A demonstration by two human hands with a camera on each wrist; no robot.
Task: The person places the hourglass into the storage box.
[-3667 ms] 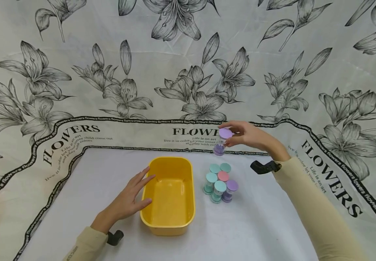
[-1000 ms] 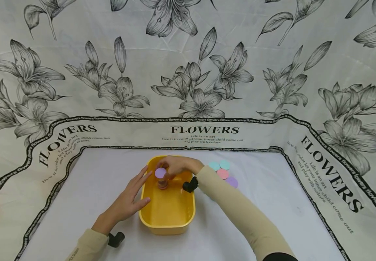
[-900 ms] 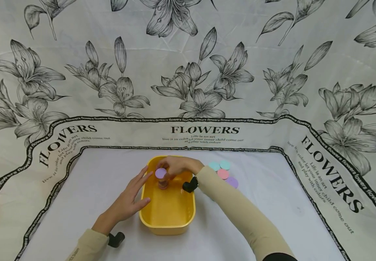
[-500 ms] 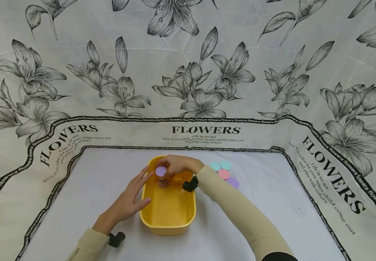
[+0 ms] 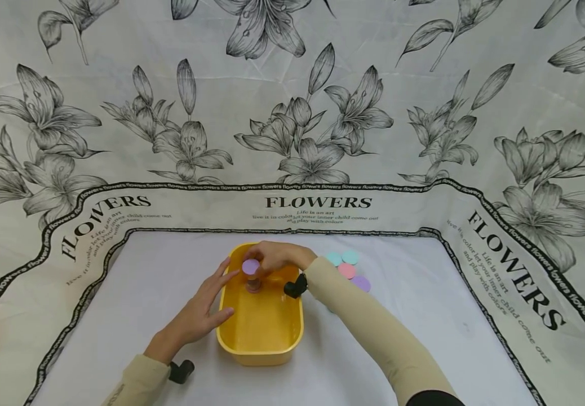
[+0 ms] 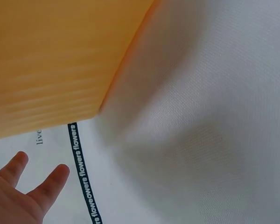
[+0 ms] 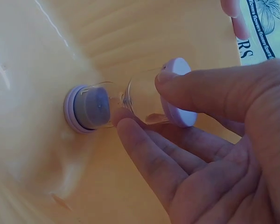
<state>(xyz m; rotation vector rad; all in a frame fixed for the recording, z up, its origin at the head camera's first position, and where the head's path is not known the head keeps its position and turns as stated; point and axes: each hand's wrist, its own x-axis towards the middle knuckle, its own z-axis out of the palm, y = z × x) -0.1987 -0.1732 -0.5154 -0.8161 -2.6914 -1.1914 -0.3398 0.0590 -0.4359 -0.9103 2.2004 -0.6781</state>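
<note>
Flowery cloth [image 5: 196, 101] hanging behind. R hand [image 5: 274, 256] pinching purple timer [image 7: 142, 95] in yellow tub [image 5: 262, 359]; L hand [image 5: 196, 313] resting w/ fingers apart alongside. Going slow, straight's prob. best.

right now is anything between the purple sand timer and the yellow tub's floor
Nothing visible: the right hand holds the purple sand timer inside the yellow tub, no object showing between the timer and the tub's floor.

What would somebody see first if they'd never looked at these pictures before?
Probably the bright yellow tub near the middle of the white tabletop, with a purple-ended sand timer held inside it by the right grip. Next, maybe the cluster of teal, pink and purple tops to the tub's right, then the big black-and-white flowers on the backdrop.
</note>
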